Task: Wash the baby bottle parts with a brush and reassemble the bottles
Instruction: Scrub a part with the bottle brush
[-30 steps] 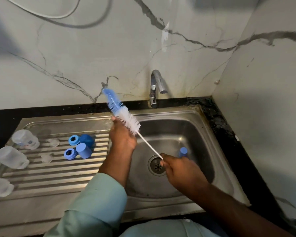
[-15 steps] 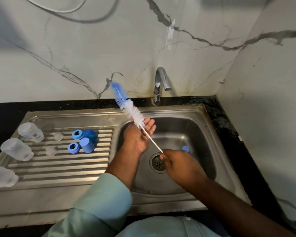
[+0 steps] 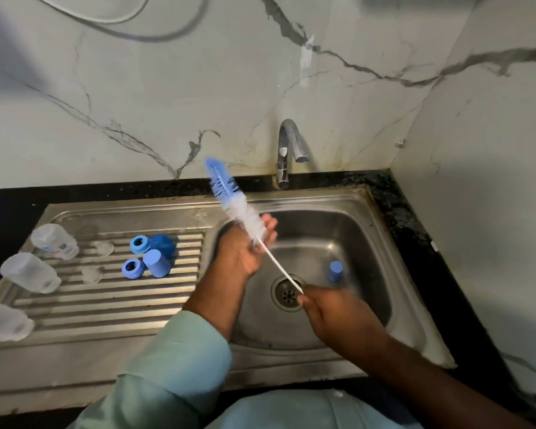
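Over the stainless-steel sink basin (image 3: pixel 369 243), right hand (image 3: pixel 338 317) grips the blue-and-white bristled bottle brush (image 3: pixel 239 209) by its wire handle; left hand (image 3: pixel 245 249), fingers straight, touches its bristles. Risk: wet handle slipping into the basin.

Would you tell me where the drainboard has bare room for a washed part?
Free: the ribbed drainboard in front of the blue rings and cap, right of the clear bottles. Crowded: its back, with bottles, clear teats and blue parts.
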A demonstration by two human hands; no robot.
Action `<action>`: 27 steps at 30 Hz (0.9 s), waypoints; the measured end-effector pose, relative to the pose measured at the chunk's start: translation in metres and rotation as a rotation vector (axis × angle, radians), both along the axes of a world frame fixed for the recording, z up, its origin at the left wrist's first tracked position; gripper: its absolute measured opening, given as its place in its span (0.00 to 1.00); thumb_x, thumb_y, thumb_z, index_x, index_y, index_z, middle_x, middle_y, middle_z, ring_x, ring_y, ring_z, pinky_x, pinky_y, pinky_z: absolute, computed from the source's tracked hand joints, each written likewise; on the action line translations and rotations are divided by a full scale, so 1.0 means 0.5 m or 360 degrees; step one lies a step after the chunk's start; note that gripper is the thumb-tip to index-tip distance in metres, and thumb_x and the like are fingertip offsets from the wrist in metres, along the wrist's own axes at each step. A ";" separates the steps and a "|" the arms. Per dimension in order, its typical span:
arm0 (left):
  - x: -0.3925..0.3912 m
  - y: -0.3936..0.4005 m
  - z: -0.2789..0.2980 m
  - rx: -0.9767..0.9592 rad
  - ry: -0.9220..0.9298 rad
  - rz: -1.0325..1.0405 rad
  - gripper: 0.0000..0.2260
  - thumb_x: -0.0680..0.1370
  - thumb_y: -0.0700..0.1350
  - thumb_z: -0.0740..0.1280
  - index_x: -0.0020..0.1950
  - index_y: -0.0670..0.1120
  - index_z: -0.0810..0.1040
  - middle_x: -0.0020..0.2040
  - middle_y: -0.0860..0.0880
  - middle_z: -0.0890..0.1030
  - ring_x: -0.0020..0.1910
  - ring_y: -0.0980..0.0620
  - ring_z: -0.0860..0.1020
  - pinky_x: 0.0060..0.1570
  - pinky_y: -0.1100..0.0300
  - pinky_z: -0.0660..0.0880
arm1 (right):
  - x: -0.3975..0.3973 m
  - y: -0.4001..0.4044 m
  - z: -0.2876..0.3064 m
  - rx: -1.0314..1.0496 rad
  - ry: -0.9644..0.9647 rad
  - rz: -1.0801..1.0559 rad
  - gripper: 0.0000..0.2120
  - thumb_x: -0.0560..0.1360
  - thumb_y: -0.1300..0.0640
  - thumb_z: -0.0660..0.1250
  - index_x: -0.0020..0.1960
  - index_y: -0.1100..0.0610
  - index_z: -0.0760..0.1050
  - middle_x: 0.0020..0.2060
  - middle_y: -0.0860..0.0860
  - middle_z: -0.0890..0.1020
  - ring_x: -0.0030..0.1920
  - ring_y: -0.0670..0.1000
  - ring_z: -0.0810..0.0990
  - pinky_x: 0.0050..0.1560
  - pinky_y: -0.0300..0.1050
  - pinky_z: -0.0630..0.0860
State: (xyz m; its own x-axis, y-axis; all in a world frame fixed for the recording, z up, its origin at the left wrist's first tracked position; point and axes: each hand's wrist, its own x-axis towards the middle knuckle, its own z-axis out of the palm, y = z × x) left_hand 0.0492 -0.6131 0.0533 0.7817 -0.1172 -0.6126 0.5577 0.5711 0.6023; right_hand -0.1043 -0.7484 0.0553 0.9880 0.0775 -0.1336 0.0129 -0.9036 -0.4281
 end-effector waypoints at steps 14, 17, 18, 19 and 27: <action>-0.019 -0.009 -0.008 -0.0335 0.0120 0.0303 0.23 0.83 0.59 0.55 0.58 0.41 0.78 0.41 0.43 0.82 0.40 0.48 0.80 0.38 0.58 0.79 | 0.018 -0.005 -0.012 0.0095 -0.0071 -0.0173 0.13 0.80 0.45 0.53 0.51 0.49 0.74 0.39 0.48 0.80 0.43 0.53 0.79 0.42 0.45 0.74; -0.017 -0.015 -0.004 -0.0349 0.0067 0.0435 0.21 0.83 0.54 0.57 0.67 0.40 0.75 0.50 0.43 0.82 0.45 0.49 0.81 0.44 0.55 0.80 | -0.001 0.010 -0.015 0.0171 -0.0133 -0.0088 0.20 0.77 0.41 0.49 0.51 0.51 0.74 0.39 0.51 0.81 0.41 0.54 0.80 0.42 0.49 0.76; -0.018 -0.019 -0.007 -0.0344 0.0046 0.0450 0.21 0.82 0.54 0.57 0.66 0.41 0.75 0.52 0.43 0.82 0.46 0.49 0.82 0.49 0.54 0.79 | 0.001 0.012 -0.020 0.0211 -0.0136 -0.0102 0.21 0.76 0.40 0.48 0.51 0.51 0.75 0.39 0.51 0.81 0.41 0.54 0.80 0.42 0.49 0.76; -0.021 -0.020 -0.009 -0.0322 0.0031 0.0460 0.19 0.82 0.54 0.58 0.63 0.42 0.77 0.54 0.43 0.82 0.46 0.49 0.82 0.52 0.53 0.78 | 0.006 0.009 -0.026 0.0208 -0.0130 -0.0165 0.21 0.76 0.40 0.49 0.51 0.51 0.74 0.39 0.51 0.82 0.42 0.55 0.80 0.42 0.50 0.76; -0.033 -0.015 -0.030 -0.0104 -0.0088 0.0484 0.12 0.81 0.49 0.65 0.59 0.44 0.79 0.53 0.43 0.84 0.50 0.45 0.83 0.55 0.48 0.79 | 0.012 -0.009 -0.032 0.0231 -0.0109 -0.0173 0.15 0.77 0.43 0.52 0.44 0.49 0.72 0.30 0.47 0.74 0.37 0.52 0.77 0.41 0.47 0.74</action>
State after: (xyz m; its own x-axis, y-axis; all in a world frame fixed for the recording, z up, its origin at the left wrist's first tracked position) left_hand 0.0327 -0.6206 0.0385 0.8188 0.0890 -0.5672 0.3230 0.7453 0.5833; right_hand -0.0983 -0.7531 0.0395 0.9980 -0.0166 -0.0612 -0.0479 -0.8302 -0.5554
